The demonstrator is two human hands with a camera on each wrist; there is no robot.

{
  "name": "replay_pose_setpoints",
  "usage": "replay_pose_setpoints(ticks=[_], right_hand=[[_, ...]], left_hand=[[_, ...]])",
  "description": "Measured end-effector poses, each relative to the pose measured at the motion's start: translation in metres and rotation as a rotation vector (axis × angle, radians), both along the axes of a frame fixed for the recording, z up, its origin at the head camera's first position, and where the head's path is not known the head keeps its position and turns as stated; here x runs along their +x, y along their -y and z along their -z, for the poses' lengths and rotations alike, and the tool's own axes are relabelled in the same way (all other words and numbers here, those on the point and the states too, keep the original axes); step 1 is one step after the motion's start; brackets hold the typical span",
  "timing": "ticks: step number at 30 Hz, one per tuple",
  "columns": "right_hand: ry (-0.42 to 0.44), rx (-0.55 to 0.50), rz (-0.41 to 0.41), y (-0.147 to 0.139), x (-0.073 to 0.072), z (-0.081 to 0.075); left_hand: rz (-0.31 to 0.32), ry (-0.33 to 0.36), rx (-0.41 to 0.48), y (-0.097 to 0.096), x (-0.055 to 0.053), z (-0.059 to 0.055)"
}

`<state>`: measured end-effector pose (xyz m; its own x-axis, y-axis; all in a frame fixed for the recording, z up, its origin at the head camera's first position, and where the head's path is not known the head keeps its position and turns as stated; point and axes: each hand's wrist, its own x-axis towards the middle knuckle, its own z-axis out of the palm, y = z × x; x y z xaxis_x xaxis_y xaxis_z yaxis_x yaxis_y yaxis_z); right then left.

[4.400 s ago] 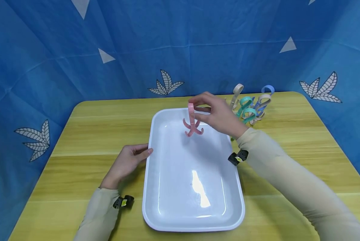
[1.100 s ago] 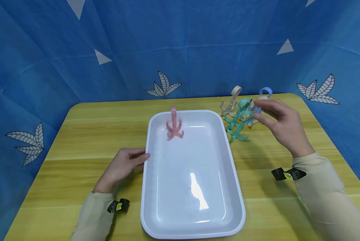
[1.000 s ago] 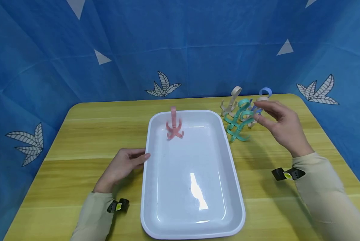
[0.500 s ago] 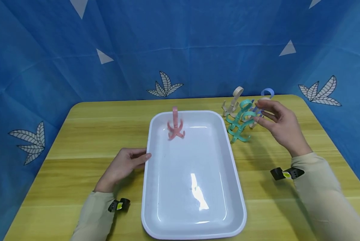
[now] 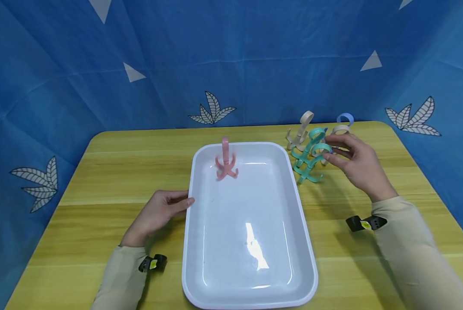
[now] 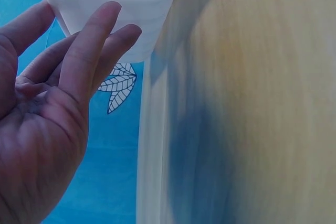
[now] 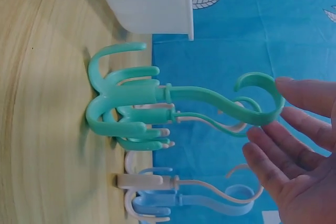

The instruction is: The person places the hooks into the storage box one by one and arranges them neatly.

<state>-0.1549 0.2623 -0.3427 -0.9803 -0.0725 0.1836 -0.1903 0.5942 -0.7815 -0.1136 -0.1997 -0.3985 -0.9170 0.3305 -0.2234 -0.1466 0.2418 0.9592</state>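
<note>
The step in hand looks to be taking up the front green hook [image 7: 131,94], which stands on its prongs just right of the far half of the white tray [image 5: 231,241]. The right hand [image 5: 357,161] is at its top loop, thumb and fingers relaxed, with a narrow gap about the curve; whether the tips touch it is hard to tell. Near the tray's far right corner also stand a second green hook [image 7: 149,115], two pale hooks [image 7: 149,182] and a blue hook [image 7: 207,203]. A pink hook [image 5: 226,165] is at the tray's far rim, toward the left corner, prongs inside. The left hand [image 5: 158,214] steadies the tray's left wall, thumb at the rim, fingers nearly straight outside. The next move seems to call for a light pinch, then a lift clear of neighbouring prongs.
</note>
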Motion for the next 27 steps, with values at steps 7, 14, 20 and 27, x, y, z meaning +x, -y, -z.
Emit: replay_pose_setpoints(ticks=[7, 14, 20, 27], right_hand=[[-0.003, -0.028, 0.003, 0.0008, -0.0028, 0.0051], [0.057, 0.012, 0.049, 0.0013, -0.0023, 0.0061], [0.021, 0.001, 0.057, 0.0030, -0.0011, 0.0052], [-0.040, -0.018, 0.031, 0.0046, 0.0062, -0.0031]], left_hand=[[-0.003, 0.007, -0.012, 0.0000, -0.0008, -0.0001], [-0.003, 0.004, -0.012, 0.0004, -0.0011, -0.0007], [-0.004, 0.004, -0.018, 0.0006, -0.0014, -0.0008], [0.002, 0.002, -0.009, 0.0010, -0.0017, -0.0005]])
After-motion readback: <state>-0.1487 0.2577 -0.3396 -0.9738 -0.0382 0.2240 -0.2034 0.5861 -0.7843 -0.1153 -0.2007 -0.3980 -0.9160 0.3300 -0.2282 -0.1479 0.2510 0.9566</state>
